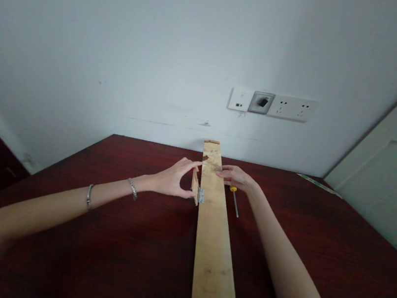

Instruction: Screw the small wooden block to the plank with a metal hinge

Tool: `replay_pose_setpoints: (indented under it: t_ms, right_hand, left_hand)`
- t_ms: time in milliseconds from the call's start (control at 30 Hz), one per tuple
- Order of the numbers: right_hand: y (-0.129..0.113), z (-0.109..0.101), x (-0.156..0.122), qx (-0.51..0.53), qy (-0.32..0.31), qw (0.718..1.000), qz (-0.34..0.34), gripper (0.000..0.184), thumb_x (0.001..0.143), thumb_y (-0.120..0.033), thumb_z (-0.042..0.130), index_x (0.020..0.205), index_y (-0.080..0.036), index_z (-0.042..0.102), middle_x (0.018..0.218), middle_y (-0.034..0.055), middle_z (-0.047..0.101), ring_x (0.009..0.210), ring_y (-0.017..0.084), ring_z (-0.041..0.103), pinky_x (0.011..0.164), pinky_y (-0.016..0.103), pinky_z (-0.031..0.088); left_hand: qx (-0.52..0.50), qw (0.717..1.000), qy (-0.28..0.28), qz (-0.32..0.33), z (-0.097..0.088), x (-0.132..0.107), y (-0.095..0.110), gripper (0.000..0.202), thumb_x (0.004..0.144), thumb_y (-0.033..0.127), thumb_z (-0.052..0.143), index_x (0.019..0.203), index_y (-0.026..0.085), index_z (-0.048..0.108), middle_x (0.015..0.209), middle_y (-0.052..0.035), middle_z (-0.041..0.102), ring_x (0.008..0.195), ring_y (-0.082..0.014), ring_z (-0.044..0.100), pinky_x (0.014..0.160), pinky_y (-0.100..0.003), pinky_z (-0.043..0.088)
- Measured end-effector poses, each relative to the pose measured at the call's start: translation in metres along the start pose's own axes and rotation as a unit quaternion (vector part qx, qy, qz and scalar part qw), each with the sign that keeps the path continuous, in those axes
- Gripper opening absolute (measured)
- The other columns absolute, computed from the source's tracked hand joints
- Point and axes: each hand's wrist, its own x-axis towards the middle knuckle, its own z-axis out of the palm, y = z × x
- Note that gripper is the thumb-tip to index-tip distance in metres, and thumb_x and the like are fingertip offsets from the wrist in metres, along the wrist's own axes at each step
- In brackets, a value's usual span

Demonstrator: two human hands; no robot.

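Note:
A long pale wooden plank (211, 250) runs from the near edge of the view towards the wall. On its left edge a small metal hinge (202, 196) joins it to a small wooden piece (195, 187) that stands tilted beside it. My left hand (175, 178) grips this small piece between thumb and fingers, with the index finger reaching to the plank. My right hand (237, 176) holds the plank's right edge, its fingertips on the upper face; part of its grip is hidden. Just below that hand lies a screwdriver (235, 204) with a yellow handle, its shaft pointing towards me.
The dark red-brown table (122, 257) meets a white wall (160, 53). Wall sockets (290, 108), one with a black plug, sit above the table's back edge. A thin, pale strip (318, 184) lies at the back right, near a white panelled door (396, 173).

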Motion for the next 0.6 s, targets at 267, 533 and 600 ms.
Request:
replay_pose_setpoints:
  t_ms: [267, 533, 600]
  right_hand:
    - [0.003, 0.001, 0.002, 0.003, 0.019, 1.0, 0.002, 0.028, 0.061, -0.009, 0.083, 0.084, -0.015, 0.067, 0.08, 0.0056, 0.076, 0.07, 0.015, 0.071, 0.072, 0.026, 0.06]
    - [0.0, 0.006, 0.001, 0.001, 0.015, 1.0, 0.007, 0.022, 0.065, -0.008, 0.081, 0.081, -0.014, 0.067, 0.074, 0.005, 0.075, 0.063, 0.013, 0.069, 0.063, 0.022, 0.058]
    - [0.0, 0.006, 0.002, 0.0, 0.013, 1.0, 0.008, 0.023, 0.063, -0.008, 0.081, 0.081, -0.013, 0.068, 0.072, 0.005, 0.074, 0.06, 0.013, 0.068, 0.06, 0.022, 0.057]
  left_hand:
    - [-0.047, 0.998, -0.007, 0.028, 0.041, 0.029, 0.024, 0.09, 0.077, 0.036, 0.067, 0.15, 0.014, 0.019, 0.148, -0.0193, 0.034, 0.134, -0.0306, 0.036, 0.112, -0.047, 0.032]
    - [0.044, 0.991, -0.122, 0.045, 0.046, 0.049, 0.035, 0.086, 0.076, 0.034, 0.067, 0.147, 0.01, 0.025, 0.15, -0.0229, 0.031, 0.138, -0.0358, 0.032, 0.112, -0.049, 0.03]
    - [0.059, 0.987, -0.14, 0.048, 0.047, 0.052, 0.035, 0.088, 0.075, 0.032, 0.067, 0.148, 0.01, 0.023, 0.151, -0.0231, 0.03, 0.137, -0.0369, 0.032, 0.11, -0.049, 0.033]
